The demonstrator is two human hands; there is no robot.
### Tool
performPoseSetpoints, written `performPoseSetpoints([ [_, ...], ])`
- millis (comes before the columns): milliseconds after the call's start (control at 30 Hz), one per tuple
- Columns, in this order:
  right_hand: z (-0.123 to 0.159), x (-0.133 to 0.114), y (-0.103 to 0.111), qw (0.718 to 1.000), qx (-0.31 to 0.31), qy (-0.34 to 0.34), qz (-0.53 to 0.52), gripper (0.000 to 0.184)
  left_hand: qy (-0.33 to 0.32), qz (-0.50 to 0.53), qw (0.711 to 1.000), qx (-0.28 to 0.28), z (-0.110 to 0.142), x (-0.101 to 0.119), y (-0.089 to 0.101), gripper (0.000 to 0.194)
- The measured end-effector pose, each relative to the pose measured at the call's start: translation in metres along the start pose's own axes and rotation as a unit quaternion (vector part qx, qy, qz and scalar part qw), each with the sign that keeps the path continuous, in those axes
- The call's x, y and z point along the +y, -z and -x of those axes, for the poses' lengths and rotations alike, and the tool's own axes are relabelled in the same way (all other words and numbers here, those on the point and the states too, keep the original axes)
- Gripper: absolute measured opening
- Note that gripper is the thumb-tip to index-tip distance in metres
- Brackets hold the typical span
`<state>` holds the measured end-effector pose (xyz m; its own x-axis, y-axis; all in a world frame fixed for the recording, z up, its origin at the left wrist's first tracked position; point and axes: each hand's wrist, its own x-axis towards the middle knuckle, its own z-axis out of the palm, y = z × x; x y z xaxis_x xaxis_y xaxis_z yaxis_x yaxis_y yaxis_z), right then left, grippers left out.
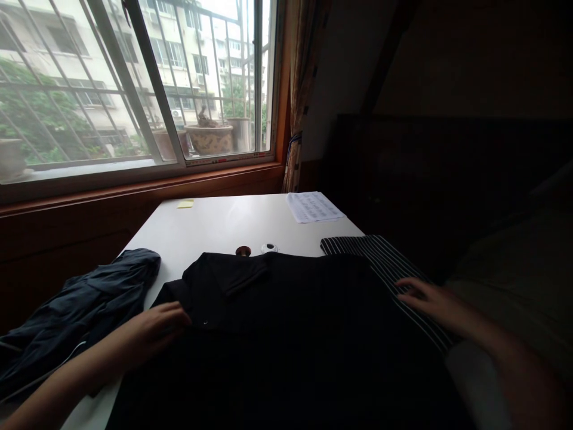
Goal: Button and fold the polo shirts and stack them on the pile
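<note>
A black garment (304,322) is spread over the white tabletop (233,221), filling the space between the 2 hands, with 1 flap folded over near its far edge, ahead of the left hand (165,328). The left hand is laid at the garment's left edge, fingers together and bent; whether any cloth is pinched cannot be told. The right hand (418,297) is held open over a striped cloth (387,254), fingers loosely curled and a gap left below the thumb side; contact with the cloth cannot be made out. A crumpled dark blue-grey garment (107,292) is heaped to the left of the left hand. Beyond the hands, between them, a brown spool-like object (243,251) and a small white round object (269,248) are placed just past the black garment. Farther off, printed sheets (314,207) and a yellow sticky note (185,203) are seen.
</note>
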<state>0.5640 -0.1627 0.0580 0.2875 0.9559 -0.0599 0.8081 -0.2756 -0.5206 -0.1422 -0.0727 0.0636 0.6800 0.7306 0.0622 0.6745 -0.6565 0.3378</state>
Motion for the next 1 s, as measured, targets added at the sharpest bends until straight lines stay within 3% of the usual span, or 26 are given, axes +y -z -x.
performPoseSetpoints([
  [33,-0.02,-0.012,-0.001,0.999,0.019,0.03,0.017,0.041,-0.003,0.013,1.0,-0.001,-0.025,-0.008,0.004,0.026],
  [100,-0.055,-0.031,-0.009,0.994,0.047,0.088,0.037,0.043,0.008,0.0,0.999,0.051,-0.07,-0.026,0.004,0.026],
  [200,-0.096,-0.043,-0.028,0.99,0.081,0.099,0.056,0.049,0.064,-0.049,0.992,0.097,-0.125,-0.054,-0.005,0.028],
  [267,-0.115,-0.042,-0.039,0.991,0.069,0.095,0.064,0.051,0.126,-0.059,0.986,0.09,-0.153,-0.069,-0.012,0.034],
  [400,-0.136,-0.031,-0.046,0.993,0.014,0.085,0.086,0.044,0.163,-0.041,0.983,0.068,-0.192,-0.084,-0.021,0.038],
  [567,-0.14,-0.016,-0.034,0.994,-0.02,0.075,0.078,0.038,0.176,0.008,0.984,0.017,-0.21,-0.095,-0.017,0.023],
  [700,-0.141,-0.009,-0.023,0.998,-0.033,0.048,-0.014,0.042,0.188,0.042,0.981,0.021,-0.208,-0.103,-0.01,0.022],
  [800,-0.149,-0.013,-0.019,0.999,0.001,0.027,-0.036,0.039,0.2,0.051,0.977,0.049,-0.207,-0.108,-0.009,0.025],
  [1000,-0.175,-0.045,-0.016,0.996,0.085,0.012,0.037,0.03,0.225,0.033,0.968,0.101,-0.218,-0.117,-0.003,0.025],
])
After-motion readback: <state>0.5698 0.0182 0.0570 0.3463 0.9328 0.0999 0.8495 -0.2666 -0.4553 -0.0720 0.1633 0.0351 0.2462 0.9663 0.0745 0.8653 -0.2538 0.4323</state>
